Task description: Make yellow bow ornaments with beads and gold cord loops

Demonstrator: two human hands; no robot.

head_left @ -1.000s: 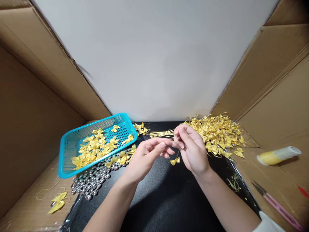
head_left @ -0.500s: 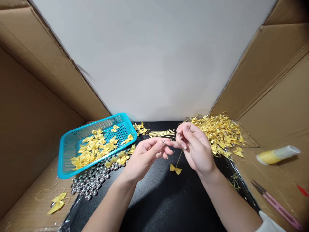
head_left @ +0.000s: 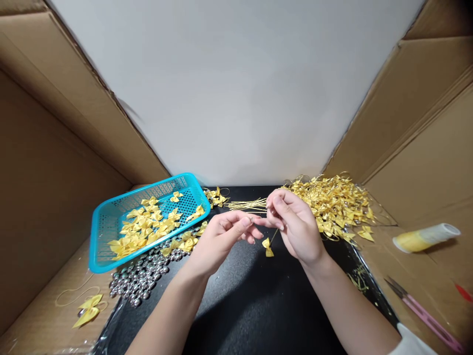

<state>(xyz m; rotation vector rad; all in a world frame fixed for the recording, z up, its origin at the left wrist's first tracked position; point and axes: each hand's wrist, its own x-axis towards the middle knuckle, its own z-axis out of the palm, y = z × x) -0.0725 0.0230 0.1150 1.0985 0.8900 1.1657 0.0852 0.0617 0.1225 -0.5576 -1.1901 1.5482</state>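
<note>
Between thumb and forefinger, my left hand (head_left: pixel 225 239) pinches a small silver bead (head_left: pixel 251 219), mostly covered by the fingertips. My right hand (head_left: pixel 295 227) is closed on a thin gold cord (head_left: pixel 274 236). From that cord a yellow ribbon bow (head_left: pixel 268 247) hangs below the right fingers, over the black work surface (head_left: pixel 236 305). The two hands are close together, the left fingertips by the right hand's fingers. The cord's upper end is hidden in the right fingers. Beyond the hands lies a bundle of cut gold cords (head_left: pixel 247 205).
At left a turquoise basket (head_left: pixel 96 236) holds yellow bows, with silver beads (head_left: pixel 138 281) spread before it. A heap of corded bows (head_left: pixel 332 202) lies at back right. Pink-handled snips (head_left: pixel 424 313) and a clear yellow-filled tube (head_left: pixel 424 237) lie right. Cardboard walls (head_left: pixel 417 123) flank the space.
The right hand has shifted slightly left. The hanging bow has risen and turned to a more upright angle, with less cord showing. My left hand stays nearly in place, still pinching the bead.
</note>
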